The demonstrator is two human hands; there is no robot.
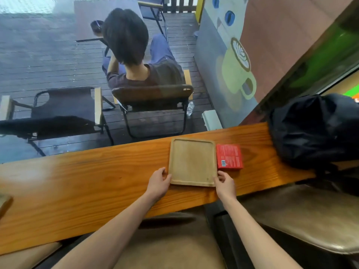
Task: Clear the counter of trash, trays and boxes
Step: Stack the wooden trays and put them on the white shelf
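A pale wooden tray point(192, 162), with nothing on it, lies flat on the orange wooden counter point(87, 171). My left hand point(158, 182) grips the tray's near left corner. My right hand point(225, 184) holds its near right corner, thumb on the rim. A red box point(229, 156) lies flat on the counter, touching the tray's right side.
A black backpack point(314, 129) sits on the counter's right end. Brown cushioned stools point(303, 216) stand under the counter's near edge. Beyond the glass, a person sits in a folding chair point(153, 101) on a deck. A dark object point(4, 202) lies at the counter's far left.
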